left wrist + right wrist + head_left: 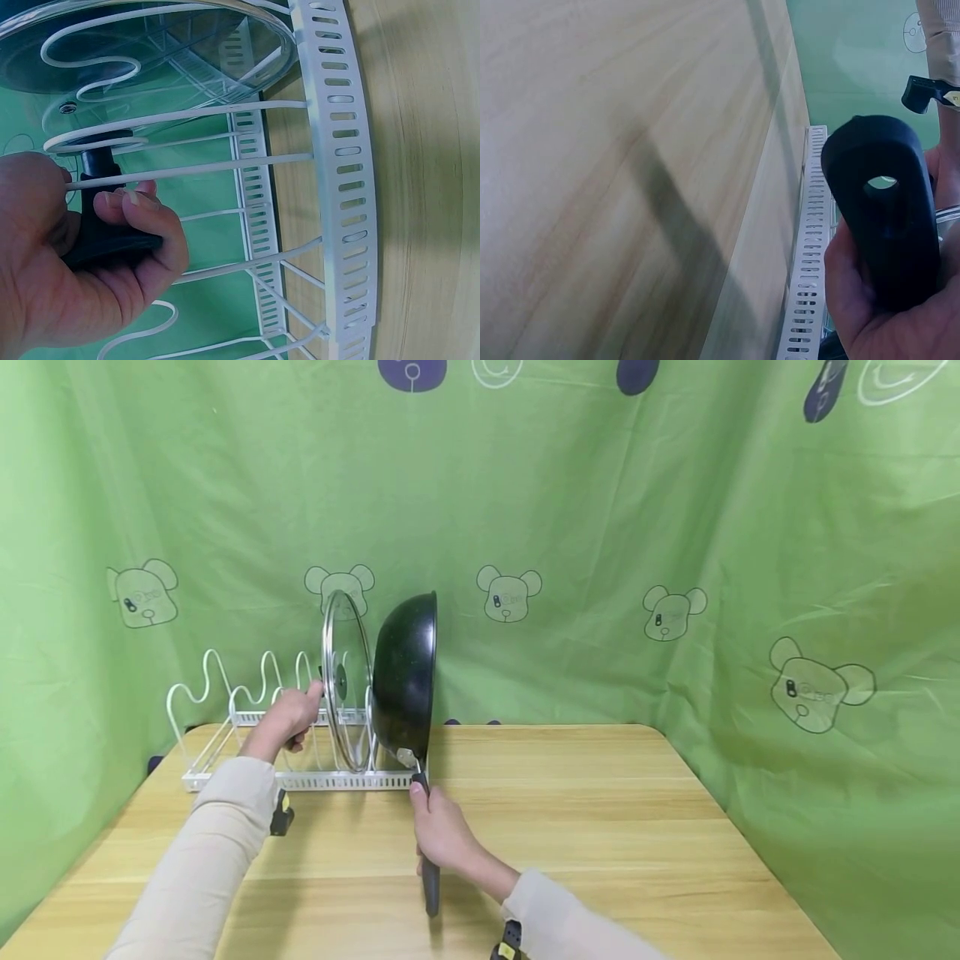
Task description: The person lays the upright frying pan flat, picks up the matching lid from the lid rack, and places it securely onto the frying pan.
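Observation:
A glass pot lid [349, 681] with a metal rim stands upright among the wires of a white rack [300, 781]. My left hand [294, 714] grips the lid's black knob [105, 217], its fingers curled round it between the rack wires. To the right of the lid, a black wok [405, 677] stands on edge at the rack's right end, its hollow side facing right. My right hand [444, 831] holds the wok's long black handle [889, 217], which points toward me. The lower end of the handle sticks out below the hand.
The rack's left wire dividers [198, 693] hold nothing. Under everything is a light wooden table [570, 827], its bare surface stretching to the right and in front. Green cloth [570, 485] with bear drawings hangs behind and at both sides.

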